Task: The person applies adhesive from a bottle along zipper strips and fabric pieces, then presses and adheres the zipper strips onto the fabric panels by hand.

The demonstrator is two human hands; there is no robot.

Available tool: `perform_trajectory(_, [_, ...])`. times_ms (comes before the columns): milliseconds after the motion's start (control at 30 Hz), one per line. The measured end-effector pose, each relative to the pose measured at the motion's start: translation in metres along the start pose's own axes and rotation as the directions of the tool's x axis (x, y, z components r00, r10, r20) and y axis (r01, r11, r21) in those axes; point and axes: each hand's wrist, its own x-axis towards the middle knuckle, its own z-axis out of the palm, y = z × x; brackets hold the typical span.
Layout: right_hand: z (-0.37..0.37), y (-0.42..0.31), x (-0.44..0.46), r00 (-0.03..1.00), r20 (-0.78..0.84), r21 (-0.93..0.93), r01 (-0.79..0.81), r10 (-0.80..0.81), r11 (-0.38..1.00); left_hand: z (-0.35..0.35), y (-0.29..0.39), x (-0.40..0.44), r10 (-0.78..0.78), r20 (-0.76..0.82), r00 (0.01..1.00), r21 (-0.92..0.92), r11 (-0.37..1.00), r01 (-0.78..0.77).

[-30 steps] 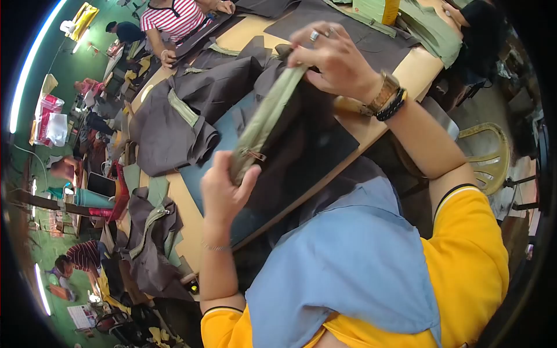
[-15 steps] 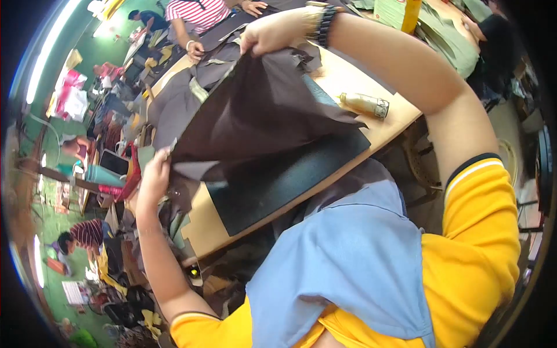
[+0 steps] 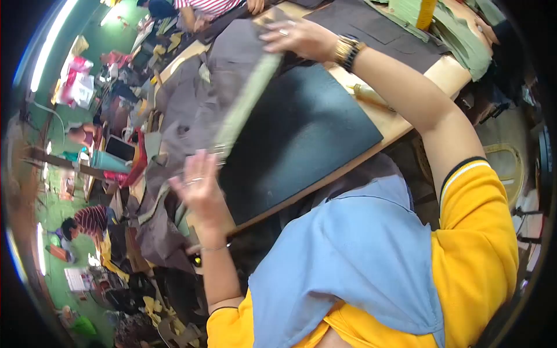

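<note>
A dark brown sheet [image 3: 191,104], leather or cloth, lies heaped over the table's far left. Its pale edge strip [image 3: 246,107] runs slantwise between my hands, blurred by motion. At the upper end of that strip, my right hand [image 3: 301,39] has its fingers closed on the edge. My left hand [image 3: 202,188] is at the lower end, fingers stretched out and thumb apart; whether it touches the sheet I cannot tell. Below the strip a black flat board [image 3: 313,127] lies bare on the table.
A pale bottle [image 3: 371,95] lies beside the board, partly behind my right forearm. More brown pieces [image 3: 383,35] and green pieces [image 3: 464,52] are at the far right. A person in a striped shirt [image 3: 212,6] is across the table. Several others work at left.
The brown sheet, held up over the black board before, has swung away to the far left, baring the board. My left hand has moved right and down and its fingers have spread.
</note>
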Motion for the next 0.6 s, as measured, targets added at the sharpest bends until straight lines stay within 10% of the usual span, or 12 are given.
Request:
perform_trajectory(100, [0.016,-0.020,-0.067,0.841,0.500,-0.049,-0.214,0.209,0.976,0.023,0.052,-0.032,0.047,0.411,0.910,-0.236,0.970,0.056])
perform_trajectory(233, [0.014,-0.063,-0.095,0.916,-0.020,-0.006,-0.402,0.401,0.916,0.014,0.082,-0.036,0.058,0.498,0.865,-0.425,0.886,0.185])
perform_trajectory(300, [0.004,-0.094,-0.082,0.889,-0.062,0.320,-0.413,0.454,0.853,0.014,0.090,-0.038,0.058,0.523,0.850,-0.445,0.869,0.214])
perform_trajectory(600, [0.018,-0.216,-0.054,0.904,0.210,0.603,-0.420,0.372,0.678,0.008,0.083,-0.033,0.071,0.569,0.819,-0.499,0.822,0.276])
